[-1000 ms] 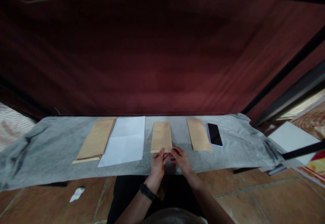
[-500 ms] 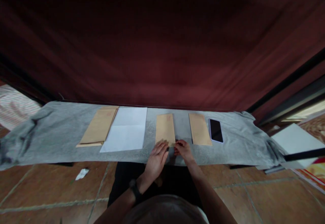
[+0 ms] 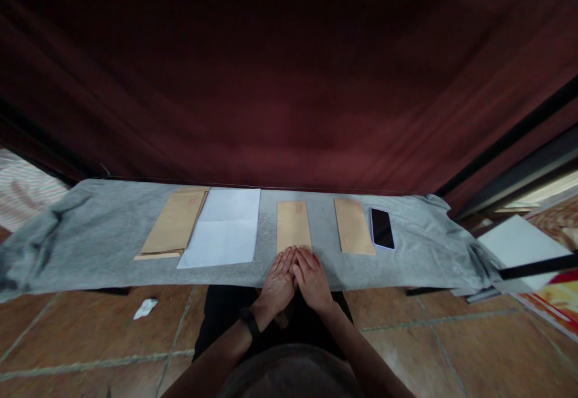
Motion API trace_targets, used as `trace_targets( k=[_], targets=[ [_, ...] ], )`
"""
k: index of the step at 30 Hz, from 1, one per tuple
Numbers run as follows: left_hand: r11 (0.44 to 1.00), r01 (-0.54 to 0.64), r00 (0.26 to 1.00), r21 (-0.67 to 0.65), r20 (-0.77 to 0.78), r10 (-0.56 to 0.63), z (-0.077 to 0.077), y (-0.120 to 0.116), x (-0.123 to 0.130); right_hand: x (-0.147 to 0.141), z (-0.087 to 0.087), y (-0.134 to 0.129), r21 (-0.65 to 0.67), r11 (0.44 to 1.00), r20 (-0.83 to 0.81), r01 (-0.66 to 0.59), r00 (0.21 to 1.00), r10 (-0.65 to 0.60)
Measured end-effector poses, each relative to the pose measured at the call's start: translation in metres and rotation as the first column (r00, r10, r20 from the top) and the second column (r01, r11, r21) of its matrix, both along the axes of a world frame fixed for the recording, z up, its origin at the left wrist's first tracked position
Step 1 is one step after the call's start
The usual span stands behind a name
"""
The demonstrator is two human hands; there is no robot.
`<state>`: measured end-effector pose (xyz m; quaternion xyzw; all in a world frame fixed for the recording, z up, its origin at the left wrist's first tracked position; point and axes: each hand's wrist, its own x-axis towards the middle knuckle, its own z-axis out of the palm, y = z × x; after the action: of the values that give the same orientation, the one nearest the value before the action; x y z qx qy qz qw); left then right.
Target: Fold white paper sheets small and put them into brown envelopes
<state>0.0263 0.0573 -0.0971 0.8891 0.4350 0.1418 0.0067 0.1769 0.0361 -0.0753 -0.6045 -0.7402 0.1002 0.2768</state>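
Observation:
A brown paper envelope [image 3: 293,223] lies upright before me on the grey cloth, with faint print near its far end. On its near end my left hand [image 3: 279,277] rests flat, fingers stretched forward. My right hand [image 3: 312,274] lies flat beside it, the fingers of both hands touching, and together they cover the envelope's near edge. To the right is a second brown envelope [image 3: 354,226], apart from my hands. White paper sheets [image 3: 223,229] with a crease across the middle lie to the left, against a stack of brown envelopes [image 3: 174,220].
A phone [image 3: 382,228] with a pale purple edge lies right of the second envelope. The grey cloth [image 3: 112,223] covers a narrow table. Dark red curtain [image 3: 289,115] hangs behind it. A crumpled white tissue [image 3: 146,308] is on the tiled floor [image 3: 90,326].
My right hand has moved left from the envelope's near right corner and flattened onto its near end beside my left hand. The envelope has stayed in place.

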Motion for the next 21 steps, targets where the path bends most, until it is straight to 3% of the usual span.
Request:
trace_targets(
  k=[4, 15, 18, 21],
  targets=[
    [0.997, 0.019, 1.000, 0.078, -0.014, -0.018, -0.008, 0.000, -0.003, -0.003, -0.009, -0.012, 0.075, 0.997, 0.214, -0.023, 0.977, 0.006],
    [0.996, -0.021, 1.000, 0.087, 0.022, 0.019, -0.005, 0.000, -0.024, 0.009, -0.021, -0.015, 0.155, 0.988, 0.266, 0.015, 0.962, -0.056],
    [0.998, -0.009, 1.000, 0.062, 0.013, 0.009, -0.002, 0.014, -0.018, 0.010, -0.023, -0.016, 0.170, 0.985, 0.269, 0.027, 0.960, -0.073],
    [0.999, 0.042, 0.999, -0.003, -0.012, -0.042, 0.000, 0.045, 0.000, 0.009, -0.023, -0.016, 0.183, 0.983, 0.266, 0.027, 0.961, -0.076]
  ],
)
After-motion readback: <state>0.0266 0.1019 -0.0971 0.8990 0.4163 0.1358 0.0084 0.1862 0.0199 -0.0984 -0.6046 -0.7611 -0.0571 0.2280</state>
